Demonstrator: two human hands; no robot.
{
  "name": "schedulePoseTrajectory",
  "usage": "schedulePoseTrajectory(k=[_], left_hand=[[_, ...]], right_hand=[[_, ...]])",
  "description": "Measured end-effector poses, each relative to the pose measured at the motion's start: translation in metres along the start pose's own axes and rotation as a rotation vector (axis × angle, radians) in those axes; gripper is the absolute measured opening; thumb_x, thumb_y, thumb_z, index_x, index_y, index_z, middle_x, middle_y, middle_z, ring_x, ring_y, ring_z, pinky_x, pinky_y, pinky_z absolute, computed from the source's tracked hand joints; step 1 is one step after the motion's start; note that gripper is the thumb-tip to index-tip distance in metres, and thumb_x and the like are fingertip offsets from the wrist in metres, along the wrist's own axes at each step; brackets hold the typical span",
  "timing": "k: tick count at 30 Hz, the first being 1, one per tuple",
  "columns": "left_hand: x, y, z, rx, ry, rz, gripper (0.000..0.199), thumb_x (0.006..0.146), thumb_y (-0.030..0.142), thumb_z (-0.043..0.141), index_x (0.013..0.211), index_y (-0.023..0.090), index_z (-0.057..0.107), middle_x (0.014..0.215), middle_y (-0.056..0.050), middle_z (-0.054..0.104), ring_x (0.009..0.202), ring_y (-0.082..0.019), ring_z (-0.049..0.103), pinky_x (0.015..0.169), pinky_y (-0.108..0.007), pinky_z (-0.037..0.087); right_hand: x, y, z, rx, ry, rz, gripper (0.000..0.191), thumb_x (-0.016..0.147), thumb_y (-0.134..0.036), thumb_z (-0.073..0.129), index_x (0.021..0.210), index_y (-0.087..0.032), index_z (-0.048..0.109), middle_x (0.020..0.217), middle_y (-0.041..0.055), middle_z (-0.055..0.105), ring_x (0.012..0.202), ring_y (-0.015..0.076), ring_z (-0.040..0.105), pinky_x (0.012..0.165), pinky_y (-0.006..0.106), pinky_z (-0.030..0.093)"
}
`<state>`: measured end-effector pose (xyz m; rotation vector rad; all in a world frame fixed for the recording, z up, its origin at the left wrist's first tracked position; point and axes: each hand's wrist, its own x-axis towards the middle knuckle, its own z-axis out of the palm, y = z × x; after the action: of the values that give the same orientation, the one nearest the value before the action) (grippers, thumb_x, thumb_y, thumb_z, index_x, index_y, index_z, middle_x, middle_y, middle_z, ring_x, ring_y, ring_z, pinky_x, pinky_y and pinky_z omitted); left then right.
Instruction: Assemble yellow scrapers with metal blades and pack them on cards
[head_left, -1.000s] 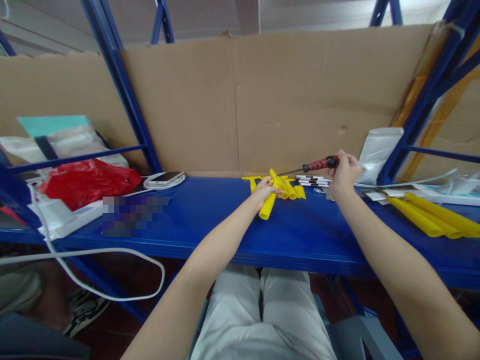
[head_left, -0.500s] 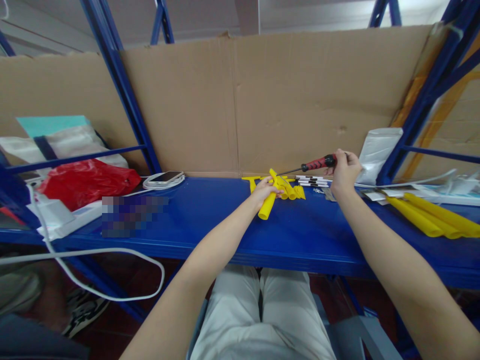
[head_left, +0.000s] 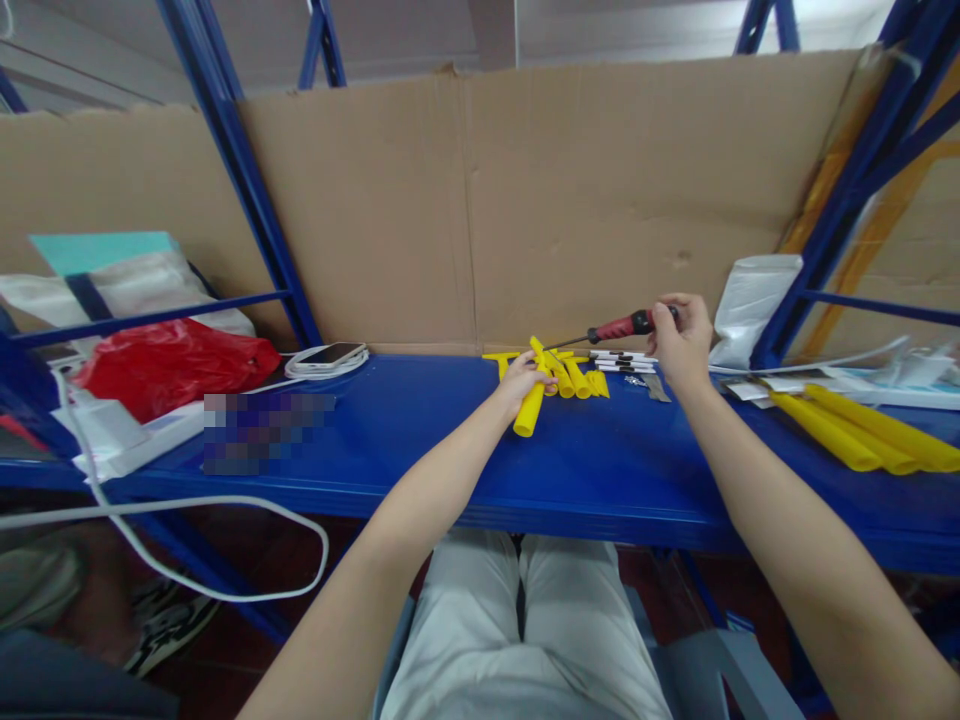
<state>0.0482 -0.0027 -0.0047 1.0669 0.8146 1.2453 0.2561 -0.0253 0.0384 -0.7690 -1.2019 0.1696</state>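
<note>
My left hand (head_left: 520,381) is wrapped round a yellow plastic handle (head_left: 529,412), held tilted just over the blue tabletop. A screwdriver (head_left: 621,327) with a red and black grip is held by its rear end in my right hand (head_left: 684,338). Its thin shaft points left, and the tip meets the upper part of the yellow handle; whether it sits in a screw is too small to tell. Behind and right of my left hand lie several yellow plastic parts (head_left: 576,380). Black-and-white sticks (head_left: 624,361) and small metal bits (head_left: 637,380) lie below the screwdriver.
Several long yellow tubes (head_left: 832,430) lie on the right of the blue table (head_left: 600,465). A silver-white pouch (head_left: 754,305) leans at the back right. On the left are a phone (head_left: 335,354) on a coiled white cable, a red plastic bag (head_left: 180,365) and a power strip (head_left: 161,437). Cardboard (head_left: 585,200) stands behind.
My right hand and the screwdriver have shifted slightly left, and the fingers have turned round the grip's end. The left hand keeps its hold on the yellow handle, almost unmoved.
</note>
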Motion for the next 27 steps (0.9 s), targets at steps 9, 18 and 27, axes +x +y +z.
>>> schedulePoseTrajectory(k=[9,18,27], left_hand=[[-0.001,0.001,0.000,0.013,0.039,0.021,0.069,0.057,-0.013,0.055,0.120,0.015,0.049,0.093,-0.008,0.065,0.055,-0.011,0.061,0.050,-0.024,0.052],[0.002,0.000,-0.002,0.014,0.077,0.065,0.073,0.057,-0.011,0.054,0.124,0.017,0.048,0.091,-0.006,0.067,0.056,-0.011,0.061,0.050,-0.021,0.051],[0.000,0.000,-0.001,0.018,0.080,0.078,0.073,0.055,-0.010,0.052,0.123,0.017,0.049,0.089,-0.005,0.067,0.060,-0.013,0.062,0.052,-0.023,0.050]], right_hand=[[0.008,0.005,-0.004,0.300,-0.053,0.411,0.036,0.072,-0.053,0.067,0.074,-0.021,0.052,0.045,-0.0082,0.042,0.035,0.0068,0.043,0.032,0.018,0.036],[0.007,0.007,-0.002,0.316,-0.168,0.354,0.036,0.072,-0.054,0.067,0.078,-0.023,0.048,0.050,-0.0078,0.045,0.041,0.0096,0.050,0.036,0.020,0.039],[0.008,0.024,-0.004,0.012,-0.151,0.020,0.027,0.073,-0.044,0.065,0.081,-0.023,0.051,0.060,-0.0057,0.046,0.046,0.0074,0.042,0.042,0.021,0.034]])
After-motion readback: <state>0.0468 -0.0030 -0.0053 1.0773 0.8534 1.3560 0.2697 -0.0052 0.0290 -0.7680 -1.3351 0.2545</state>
